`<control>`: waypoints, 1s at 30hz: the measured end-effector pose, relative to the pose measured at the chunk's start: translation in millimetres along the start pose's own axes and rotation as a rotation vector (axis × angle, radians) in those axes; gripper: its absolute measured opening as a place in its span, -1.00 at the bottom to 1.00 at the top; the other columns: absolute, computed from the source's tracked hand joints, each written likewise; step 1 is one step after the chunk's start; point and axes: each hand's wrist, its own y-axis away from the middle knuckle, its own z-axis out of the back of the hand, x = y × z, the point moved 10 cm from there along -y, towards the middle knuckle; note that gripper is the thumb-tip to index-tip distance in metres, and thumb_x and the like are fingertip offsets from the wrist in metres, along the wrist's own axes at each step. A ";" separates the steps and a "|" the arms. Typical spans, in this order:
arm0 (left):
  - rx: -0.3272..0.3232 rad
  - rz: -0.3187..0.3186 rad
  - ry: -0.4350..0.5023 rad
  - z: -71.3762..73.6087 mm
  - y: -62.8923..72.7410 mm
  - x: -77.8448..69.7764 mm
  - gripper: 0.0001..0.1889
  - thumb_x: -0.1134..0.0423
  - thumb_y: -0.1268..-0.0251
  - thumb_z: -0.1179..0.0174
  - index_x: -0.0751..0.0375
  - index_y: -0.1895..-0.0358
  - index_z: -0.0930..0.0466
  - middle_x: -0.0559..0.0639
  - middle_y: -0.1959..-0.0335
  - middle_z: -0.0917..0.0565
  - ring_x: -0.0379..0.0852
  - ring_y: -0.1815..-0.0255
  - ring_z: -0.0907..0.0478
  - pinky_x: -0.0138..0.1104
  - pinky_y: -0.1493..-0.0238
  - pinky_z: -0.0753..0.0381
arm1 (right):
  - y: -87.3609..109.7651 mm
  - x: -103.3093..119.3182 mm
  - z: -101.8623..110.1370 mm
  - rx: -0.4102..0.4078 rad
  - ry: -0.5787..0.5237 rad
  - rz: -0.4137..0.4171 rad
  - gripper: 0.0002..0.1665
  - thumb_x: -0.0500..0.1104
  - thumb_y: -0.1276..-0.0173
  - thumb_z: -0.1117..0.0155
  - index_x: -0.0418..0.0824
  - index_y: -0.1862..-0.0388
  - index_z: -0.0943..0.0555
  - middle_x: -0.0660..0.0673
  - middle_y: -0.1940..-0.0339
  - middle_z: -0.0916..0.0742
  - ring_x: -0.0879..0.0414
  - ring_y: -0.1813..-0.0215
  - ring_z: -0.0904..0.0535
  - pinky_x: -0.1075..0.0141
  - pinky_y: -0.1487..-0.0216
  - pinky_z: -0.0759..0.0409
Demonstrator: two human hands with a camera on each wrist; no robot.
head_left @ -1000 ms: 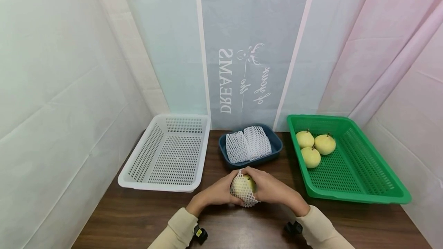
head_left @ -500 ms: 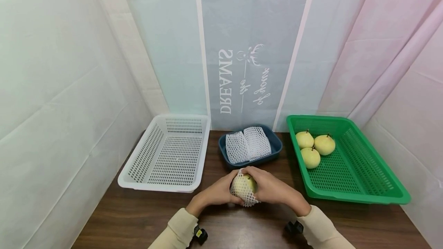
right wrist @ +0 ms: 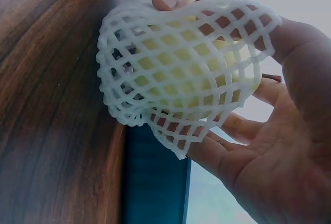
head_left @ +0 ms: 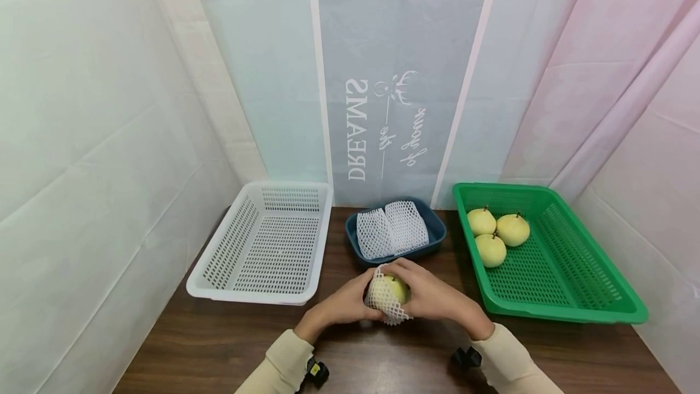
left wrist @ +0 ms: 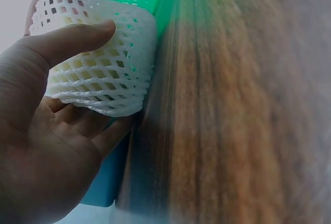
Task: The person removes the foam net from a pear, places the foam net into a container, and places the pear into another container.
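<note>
Both hands hold a pale yellow pear inside a white foam fruit net, low over the table's middle. The left hand grips the net from the left, its thumb across the mesh in the left wrist view. From the right, the right hand curls round the pear and the net's upper edge. The net covers the pear's left and lower side; its top, with the stem, shows at the net's mouth. In the right wrist view the net's far end hangs loose beyond the fruit.
Behind the hands stands a dark blue tray with flat white foam nets in it. A white slotted basket is at left. At right, a green basket holds three pears. Fabric walls enclose the wooden table.
The right hand has risen slightly with the pear and net, and a little more of the pear's right side shows. The left hand has barely moved. Baskets and tray stay put.
</note>
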 end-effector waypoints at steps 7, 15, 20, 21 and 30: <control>-0.011 0.008 -0.024 3.3 -0.1 -1.9 -0.10 0.09 -0.26 -0.54 -0.07 -0.63 -0.27 -0.14 -0.46 -0.53 -0.23 -0.36 -0.51 -0.24 -0.41 -0.51 | -1.1 -4.3 6.7 -0.025 0.025 -0.006 -0.17 -0.17 -0.11 -0.65 -0.15 -0.41 -0.61 -0.10 -0.23 -0.65 0.06 -0.16 -0.58 0.18 -0.10 -0.65; -0.040 0.003 -0.014 7.3 0.5 -2.3 -0.18 0.07 -0.31 -0.51 -0.08 -0.60 -0.33 -0.13 -0.44 -0.57 -0.22 -0.34 -0.55 -0.23 -0.39 -0.54 | -2.0 -8.1 10.0 -0.006 -0.002 -0.042 -0.22 -0.17 -0.15 -0.63 -0.13 -0.40 -0.62 -0.06 -0.27 -0.67 0.06 -0.21 -0.62 0.15 -0.15 -0.68; -0.065 0.006 -0.032 9.7 1.1 -2.0 -0.25 0.04 -0.36 -0.50 -0.02 -0.56 -0.40 -0.10 -0.42 -0.62 -0.20 -0.36 -0.58 -0.19 -0.42 -0.55 | -1.8 -9.8 16.2 -0.025 0.012 -0.068 -0.24 -0.21 -0.13 -0.61 -0.13 -0.37 -0.63 -0.08 -0.29 -0.69 0.02 -0.24 -0.64 0.13 -0.14 -0.69; -0.067 0.005 -0.033 9.9 0.9 -1.7 -0.27 0.04 -0.37 -0.49 0.00 -0.55 -0.41 -0.09 -0.41 -0.63 -0.19 -0.36 -0.58 -0.19 -0.42 -0.55 | -1.9 -9.7 17.7 -0.032 0.012 -0.070 -0.24 -0.22 -0.12 -0.60 -0.12 -0.36 -0.64 -0.09 -0.29 -0.69 0.02 -0.24 -0.64 0.14 -0.12 -0.69; -0.096 0.002 -0.028 14.7 0.1 0.5 -0.45 0.06 -0.46 -0.41 0.05 -0.44 -0.55 -0.07 -0.28 -0.74 -0.20 -0.26 -0.66 -0.28 -0.28 -0.62 | -2.2 -9.1 28.6 -0.097 0.011 -0.045 -0.23 -0.27 -0.09 -0.62 -0.09 -0.34 -0.64 -0.08 -0.23 -0.71 0.08 -0.13 -0.65 0.26 0.00 -0.68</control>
